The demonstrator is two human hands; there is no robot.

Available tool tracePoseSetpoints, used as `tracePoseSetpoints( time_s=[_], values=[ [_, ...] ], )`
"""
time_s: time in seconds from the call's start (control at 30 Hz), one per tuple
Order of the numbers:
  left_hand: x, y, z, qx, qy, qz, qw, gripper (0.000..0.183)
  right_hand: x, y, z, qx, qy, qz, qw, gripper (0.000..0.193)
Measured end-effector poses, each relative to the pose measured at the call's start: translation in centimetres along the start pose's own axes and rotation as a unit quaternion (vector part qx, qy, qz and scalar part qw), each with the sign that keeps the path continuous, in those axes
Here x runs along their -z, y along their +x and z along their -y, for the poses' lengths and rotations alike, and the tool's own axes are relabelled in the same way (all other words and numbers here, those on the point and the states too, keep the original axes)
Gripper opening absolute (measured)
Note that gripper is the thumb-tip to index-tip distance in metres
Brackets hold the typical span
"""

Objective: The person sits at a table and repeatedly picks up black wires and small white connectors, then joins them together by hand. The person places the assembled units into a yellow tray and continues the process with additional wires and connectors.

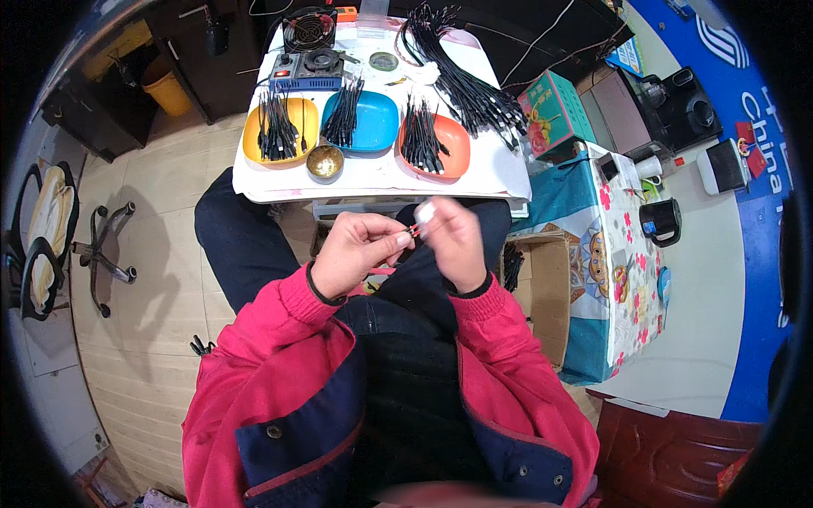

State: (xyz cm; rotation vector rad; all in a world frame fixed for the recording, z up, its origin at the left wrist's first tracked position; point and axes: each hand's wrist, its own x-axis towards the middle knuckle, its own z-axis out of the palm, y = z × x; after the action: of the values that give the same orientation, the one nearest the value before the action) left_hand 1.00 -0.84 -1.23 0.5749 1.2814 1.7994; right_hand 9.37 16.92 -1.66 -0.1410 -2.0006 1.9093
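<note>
Tan floor tiles all around, and just beyond my fingers sits a small tabletop [508, 182] with a white cover. I'm sitting with both hands up over my lap. My left hand [360, 245] has its fingers [398, 240] pinched together on a tiny wire piece with red ends [412, 230], and my right hand [453, 237] is curled in tight from the other side, its fingers meeting the same piece; something small and pale sits at its fingertips, too blurry to say what. So the little wire is right between both sets of fingertips, held over my dark trousers.

Past my fingers, on the tabletop, are three plates loaded with short black wires: a yellow plate [252, 144] off to the left, a blue plate [385, 127] straight ahead, an orange plate [457, 152] ahead and slightly right. A small brass bowl [325, 161] sits near the yellow one. Farther back is a big bundle of black cables [461, 80], and a cardboard box [546, 292] stands right of my right hand.
</note>
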Motion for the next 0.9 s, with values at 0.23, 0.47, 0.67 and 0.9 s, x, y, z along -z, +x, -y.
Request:
tracePoseSetpoints(
  time_s=[0.23, 0.47, 0.67, 0.9],
  values=[
    [1.3, -0.2, -0.5, 0.047, -0.104, 0.057, 0.992, 0.014, 3.3, -0.2, 2.4, 0.065, -0.182, 0.082, 0.978, 0.019],
    [1.4, -0.1, -0.2, 0.1, -0.182, 0.142, 0.968, 0.017, 1.8, -0.2, 4.7, 0.268, -0.283, 0.16, 0.907, 0.027],
    [0.6, -0.6, -0.5, 0.057, -0.108, 0.123, 0.985, 0.017, 1.3, -0.7, 5.1, 0.304, -0.292, 0.141, 0.896, 0.018],
    [-0.7, -1.0, -0.7, -0.459, 0.525, -0.018, 0.717, 0.026, 1.1, -2.0, 3.0, -0.124, 0.115, 0.127, 0.977, 0.012]
  ],
)
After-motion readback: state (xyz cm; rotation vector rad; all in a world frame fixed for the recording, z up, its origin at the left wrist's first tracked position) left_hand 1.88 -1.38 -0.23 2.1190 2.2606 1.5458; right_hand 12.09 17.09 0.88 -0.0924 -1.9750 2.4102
